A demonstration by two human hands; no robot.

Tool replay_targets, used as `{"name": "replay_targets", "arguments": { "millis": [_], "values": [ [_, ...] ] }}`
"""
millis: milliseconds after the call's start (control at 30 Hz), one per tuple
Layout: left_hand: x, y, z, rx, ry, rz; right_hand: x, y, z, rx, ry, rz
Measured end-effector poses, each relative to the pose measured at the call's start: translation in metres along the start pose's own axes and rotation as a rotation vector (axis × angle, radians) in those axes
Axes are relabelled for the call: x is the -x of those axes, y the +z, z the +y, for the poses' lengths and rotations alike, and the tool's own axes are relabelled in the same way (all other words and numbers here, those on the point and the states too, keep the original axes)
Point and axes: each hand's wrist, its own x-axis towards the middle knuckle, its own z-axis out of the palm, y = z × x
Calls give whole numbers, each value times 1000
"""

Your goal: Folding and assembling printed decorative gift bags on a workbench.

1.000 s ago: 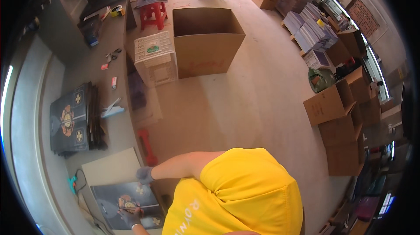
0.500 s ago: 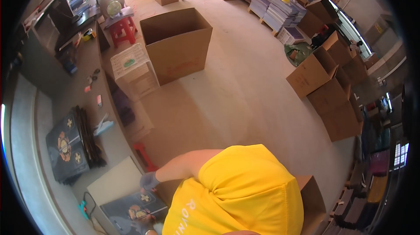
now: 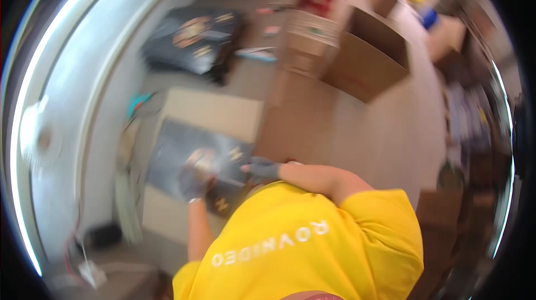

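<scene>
A flat dark-grey printed piece (image 3: 173, 146) with a pale-orange emblem and small cross-like marks lies on a beige board (image 3: 204, 104) on the workbench. My left hand (image 3: 193, 184), in a grey glove, rests over the piece beside the emblem. Gloved in grey too, my right hand (image 3: 262, 170) is at the piece's right edge, near one of the cross marks. Motion blur smears the fingers of both hands, so their grip cannot be made out. Farther back on the bench is a stack of similar dark printed pieces (image 3: 190, 37).
A light-blue tool or strip (image 3: 257, 54) lies beside the stack. A teal-handled tool (image 3: 137, 104) sits left of the board. Beyond the bench stand a taped carton (image 3: 310, 40) and a large open cardboard box (image 3: 365, 65). More cartons (image 3: 446, 37) line the right side.
The view has swung left and down toward the bench, so the board and printed piece appear nearer the middle. My left hand now shows more fully over the piece; my right hand stays by its edge.
</scene>
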Motion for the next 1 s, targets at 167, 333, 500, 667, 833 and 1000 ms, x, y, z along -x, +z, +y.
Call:
{"name": "replay_targets", "arguments": {
  "millis": [167,333,500,667,833,1000],
  "values": [
    [59,47,-61,140,-140,406,21,8,-57,197,-74,183],
    [126,35,-56,146,-422,591,19,-45,-131,121,-390,239],
    [151,38,-41,143,-532,577,-2,-126,-252,-26,-724,374],
    [114,62,-7,119,-596,564,-60,-203,-337,-221,-562,222],
    [33,63,58,152,-519,439,-119,-235,-339,-208,-409,447],
    [12,62,96,161,-638,367,-142,-257,-300,-317,-526,455]
  ]
}}
